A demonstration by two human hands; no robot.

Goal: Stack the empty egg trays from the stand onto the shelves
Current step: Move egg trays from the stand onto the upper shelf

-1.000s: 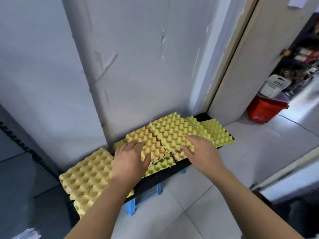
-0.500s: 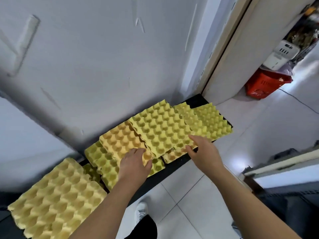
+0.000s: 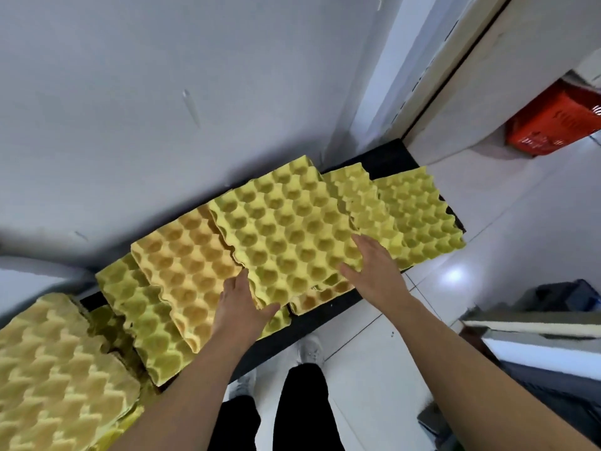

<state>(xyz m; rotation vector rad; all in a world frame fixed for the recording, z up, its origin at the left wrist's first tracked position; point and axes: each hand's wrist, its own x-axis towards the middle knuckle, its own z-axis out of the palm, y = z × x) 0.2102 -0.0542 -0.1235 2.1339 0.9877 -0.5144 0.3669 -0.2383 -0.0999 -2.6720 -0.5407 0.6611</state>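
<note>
Several yellow egg trays lie overlapping on a low black stand [image 3: 312, 323] against the white wall. The topmost yellow-green tray [image 3: 286, 232] sits in the middle. My left hand [image 3: 242, 307] grips its near-left corner, thumb on the front edge. My right hand [image 3: 374, 268] lies on its near-right edge, fingers spread over the cups. An orange-yellow tray [image 3: 185, 255] lies to the left under it, and a greener tray [image 3: 146, 323] lies below that. Two more trays [image 3: 419, 216] extend to the right. A separate stack of trays [image 3: 55, 375] fills the lower left corner.
White wall [image 3: 162, 109] stands directly behind the stand. A door frame [image 3: 455, 60] and a red basket [image 3: 553, 125] are at the upper right. My legs and shoes [image 3: 305, 353] stand on the tiled floor. Dark items and a shelf edge [image 3: 536, 323] sit at the right.
The camera has moved closer and tilted down. My left hand slid right from the orange tray to the top tray's near-left corner. My right hand stays on its right edge.
</note>
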